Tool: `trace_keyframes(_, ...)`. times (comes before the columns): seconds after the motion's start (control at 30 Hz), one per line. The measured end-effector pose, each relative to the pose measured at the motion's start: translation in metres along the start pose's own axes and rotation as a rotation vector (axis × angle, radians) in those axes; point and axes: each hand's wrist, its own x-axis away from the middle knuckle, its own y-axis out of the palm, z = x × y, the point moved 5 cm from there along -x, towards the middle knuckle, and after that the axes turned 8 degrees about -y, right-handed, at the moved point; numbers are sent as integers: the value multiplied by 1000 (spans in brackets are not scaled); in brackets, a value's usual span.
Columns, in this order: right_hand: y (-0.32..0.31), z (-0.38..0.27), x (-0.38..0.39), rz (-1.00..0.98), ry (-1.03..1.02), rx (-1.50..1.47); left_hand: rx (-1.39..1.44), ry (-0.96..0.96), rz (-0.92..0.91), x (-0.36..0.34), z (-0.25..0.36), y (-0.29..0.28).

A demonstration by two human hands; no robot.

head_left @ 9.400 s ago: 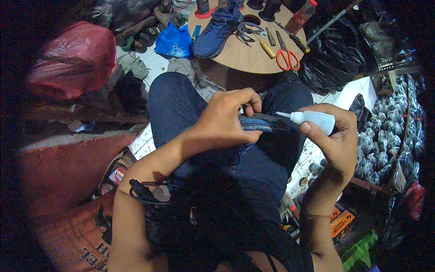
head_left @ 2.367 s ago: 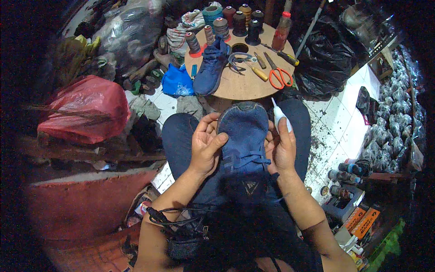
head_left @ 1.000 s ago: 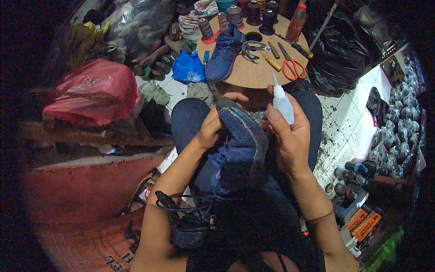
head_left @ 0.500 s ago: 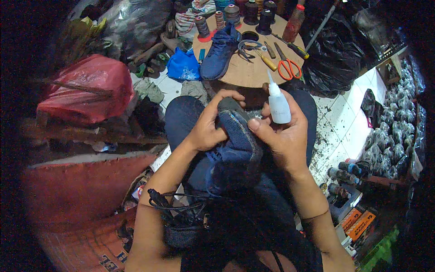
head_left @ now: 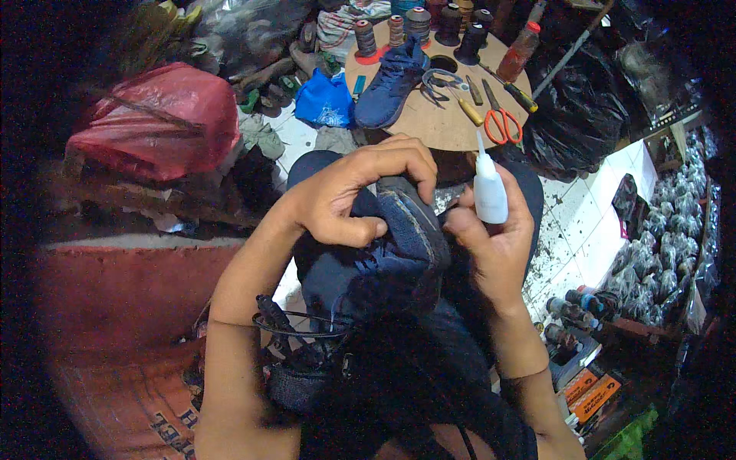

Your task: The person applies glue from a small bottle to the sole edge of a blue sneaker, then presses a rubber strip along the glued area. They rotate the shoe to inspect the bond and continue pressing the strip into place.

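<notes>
- Above the person's lap, the left hand (head_left: 337, 188) has its grip around the toe end of a dark blue sneaker (head_left: 414, 230), thumb against the upper, fingers arched over the front; the heel end lies in shadow.
- Just beside it, the right hand (head_left: 500, 259) wraps its grip round a white squeeze bottle (head_left: 491, 198), its nozzle (head_left: 481, 144) pointing up and away, apart from the sneaker.
- From where I stand, this looks like a positioning step: sneaker tipped sideways, bottle at the ready. Bringing the nozzle to the edge would call for a steady toe, a tilted bottle and a light squeeze.
- Matt, woven-looking fabric covers the sneaker's upper; a pale, rough line borders its dark sole edge. The bottle looks like smooth plastic, tapering to a thin spout.
- Beyond the knees, a round wooden tabletop (head_left: 429, 138) bears a similar blue shoe (head_left: 389, 88), orange-handled scissors (head_left: 504, 124) and ridged thread spools (head_left: 366, 40).
- Farther out, crumpled, glossy plastic: a red bag (head_left: 161, 123) leftward, a black bag (head_left: 579, 115) rightward.
</notes>
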Motion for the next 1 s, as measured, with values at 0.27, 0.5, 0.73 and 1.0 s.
trace_keyframes(0.27,-15,-42,15,-76,-147,232,52,16,-55,1,0,1)
trace_keyframes(0.5,-5,-73,14,-275,-470,514,47,71,-92,-1,5,2)
trace_keyframes(0.73,0,-73,14,-309,-497,534,47,82,-96,-1,8,2)
trace_keyframes(1.0,7,-90,5,-377,-504,637,46,75,-116,-2,8,3)
